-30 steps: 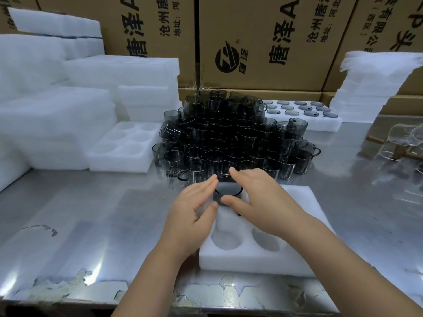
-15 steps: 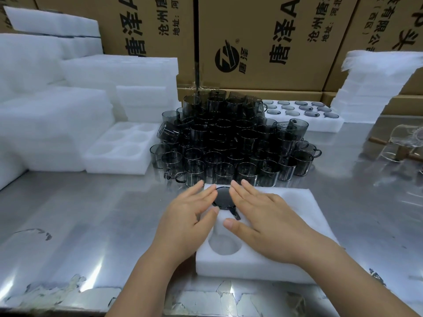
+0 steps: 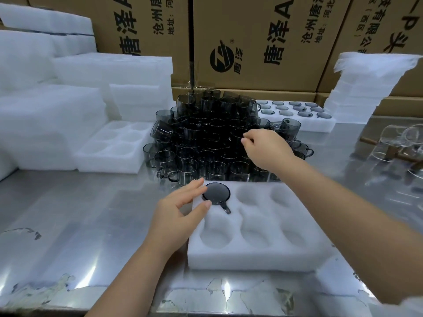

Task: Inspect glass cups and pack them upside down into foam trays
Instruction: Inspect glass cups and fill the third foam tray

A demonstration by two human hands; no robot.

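A white foam tray (image 3: 258, 255) with six round pockets lies on the steel table in front of me. One dark smoked-glass cup (image 3: 216, 191) sits upside down in its far-left pocket, handle pointing toward me. My left hand (image 3: 180, 216) rests with straight fingers on the tray's left edge, fingertips beside that cup. My right hand (image 3: 265, 147) hovers over the pile of dark glass cups (image 3: 212, 143) behind the tray, its fingers loosely curled above a cup; no cup is visibly held.
An empty six-pocket foam tray (image 3: 109, 152) lies left of the pile, with stacked foam blocks (image 3: 45, 124) behind it. A filled tray (image 3: 297, 115) sits at the back right beside a foam sheet stack (image 3: 366, 88). Clear glassware (image 3: 398, 143) stands at far right. Cardboard boxes (image 3: 263, 42) wall the back.
Both hands pressed the cup into the pocket. The right hand has since lifted off and moved back over the cup pile; the left hand stays by the tray.
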